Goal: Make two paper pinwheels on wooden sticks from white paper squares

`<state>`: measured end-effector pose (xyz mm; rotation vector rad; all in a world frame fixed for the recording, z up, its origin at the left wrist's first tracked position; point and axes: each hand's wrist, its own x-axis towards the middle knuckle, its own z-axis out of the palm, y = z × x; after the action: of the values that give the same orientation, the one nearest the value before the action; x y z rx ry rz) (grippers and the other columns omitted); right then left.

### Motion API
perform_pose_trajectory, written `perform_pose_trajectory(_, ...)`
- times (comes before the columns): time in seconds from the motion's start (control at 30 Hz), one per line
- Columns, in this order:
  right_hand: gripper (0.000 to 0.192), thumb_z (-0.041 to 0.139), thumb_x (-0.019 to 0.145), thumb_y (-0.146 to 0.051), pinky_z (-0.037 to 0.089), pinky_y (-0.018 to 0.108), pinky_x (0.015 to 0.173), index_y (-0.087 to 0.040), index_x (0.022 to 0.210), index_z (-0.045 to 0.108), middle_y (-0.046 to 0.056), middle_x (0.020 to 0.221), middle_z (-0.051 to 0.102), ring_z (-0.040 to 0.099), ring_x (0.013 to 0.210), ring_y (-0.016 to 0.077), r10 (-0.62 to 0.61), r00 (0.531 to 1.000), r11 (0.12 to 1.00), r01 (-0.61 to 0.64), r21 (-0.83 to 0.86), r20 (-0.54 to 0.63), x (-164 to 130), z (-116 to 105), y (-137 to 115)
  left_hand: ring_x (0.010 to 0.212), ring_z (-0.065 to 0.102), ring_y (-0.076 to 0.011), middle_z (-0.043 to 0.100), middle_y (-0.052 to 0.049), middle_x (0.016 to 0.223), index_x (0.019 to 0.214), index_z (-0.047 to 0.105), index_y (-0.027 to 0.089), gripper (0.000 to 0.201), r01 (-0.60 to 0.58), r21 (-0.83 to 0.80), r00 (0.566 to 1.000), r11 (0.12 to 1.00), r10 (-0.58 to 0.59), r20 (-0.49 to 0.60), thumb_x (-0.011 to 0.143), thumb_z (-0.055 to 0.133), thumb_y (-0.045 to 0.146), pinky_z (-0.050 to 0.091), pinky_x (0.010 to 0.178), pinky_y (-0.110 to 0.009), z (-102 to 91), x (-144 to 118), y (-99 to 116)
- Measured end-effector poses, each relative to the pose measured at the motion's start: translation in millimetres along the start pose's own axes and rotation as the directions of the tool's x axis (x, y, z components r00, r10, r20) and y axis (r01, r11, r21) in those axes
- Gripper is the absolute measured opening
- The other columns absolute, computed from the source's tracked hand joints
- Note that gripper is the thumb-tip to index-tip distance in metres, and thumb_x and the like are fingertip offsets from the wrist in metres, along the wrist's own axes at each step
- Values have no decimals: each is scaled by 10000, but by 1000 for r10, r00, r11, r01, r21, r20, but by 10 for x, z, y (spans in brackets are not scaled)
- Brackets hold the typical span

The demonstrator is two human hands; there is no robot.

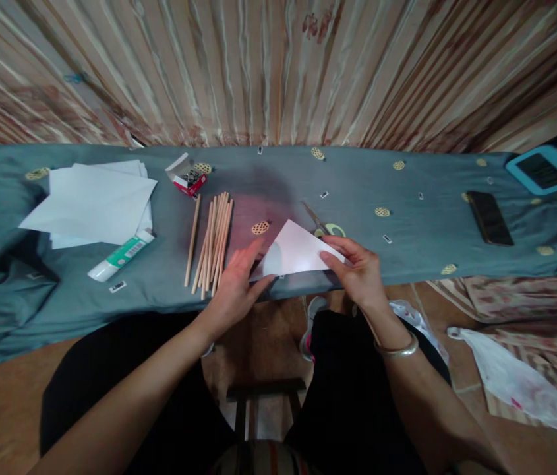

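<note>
A white sheet of paper (300, 251), folded into a triangle, lies before me at the near edge of the cloth-covered table. My right hand (360, 270) pinches its right corner, thumb on top and fingers at the far edge. At the left corner, my left hand (236, 280) has the paper between thumb and fingers; the corner is partly hidden. Just beyond the paper are scissors (335, 230) with pale green handles, their blades pointing away to the left. Several thin wooden sticks (215, 237) lie side by side left of my left hand, one of them set slightly apart.
Further left are a stack of white paper (95, 204) and a green-and-white glue stick (120, 256). A small red box (189, 179) of metal clips stands open behind the sticks. At the right lie a black phone (490, 218) and a blue-framed tablet (545, 170). Curtains hang behind.
</note>
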<state>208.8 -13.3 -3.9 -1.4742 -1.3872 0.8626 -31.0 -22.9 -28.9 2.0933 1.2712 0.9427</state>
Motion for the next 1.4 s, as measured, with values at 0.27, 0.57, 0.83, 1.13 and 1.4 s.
perform_pose_trajectory(0.27, 326, 753, 724, -355, 578, 375, 845, -238, 1025, 706, 42, 998, 760, 705, 939, 207, 5, 1000, 990, -1, 138, -27, 27, 69, -73, 989, 605, -186, 624, -96, 1130, 1238, 579, 175, 402, 102, -113, 990, 988, -112, -86, 846, 650, 229, 518, 889, -353, -127, 162, 34)
perform_pose_trajectory(0.57, 398, 654, 780, -559, 565, 400, 824, -250, 1020, 725, 38, 990, 755, 696, 907, 230, 18, 995, 998, -23, 55, 100, 67, -42, -122, 817, 612, -165, 686, -24, 800, 881, 725, 194, 106, -15, -36, 988, 999, 9, -152, 848, 626, 174, 529, 767, -317, -236, 211, 31)
perform_pose_trajectory(0.83, 584, 320, 911, -664, 563, 370, 792, -256, 899, 738, 19, 841, 747, 703, 806, 218, 123, 947, 986, -83, -143, 297, 149, -11, 33, 921, 702, -162, 743, -57, 1001, 885, 721, 176, 139, -43, -135, 993, 990, 27, -117, 854, 592, 134, 569, 858, -305, -252, 183, 26)
perform_pose_trajectory(1.13, 402, 420, 944, -468, 435, 426, 1049, -248, 1206, 632, 73, 1257, 654, 606, 1168, 224, -166, 976, 932, 201, -300, 139, 464, -71, 114, 936, 696, -168, 737, -64, 1001, 953, 709, 171, 186, -7, -146, 1000, 989, 5, -9, 821, 589, 120, 560, 898, -328, -215, 237, -56)
perform_pose_trajectory(1.4, 558, 395, 946, -209, 413, 492, 1098, -374, 1473, 318, -15, 1588, 253, 292, 1443, 268, -321, 906, 868, 398, -296, 277, -41, -150, -387, 977, 683, -172, 706, -66, 1053, 891, 733, 184, 215, -55, -71, 997, 996, 59, 42, 784, 581, 76, 553, 923, -355, -263, 339, -132)
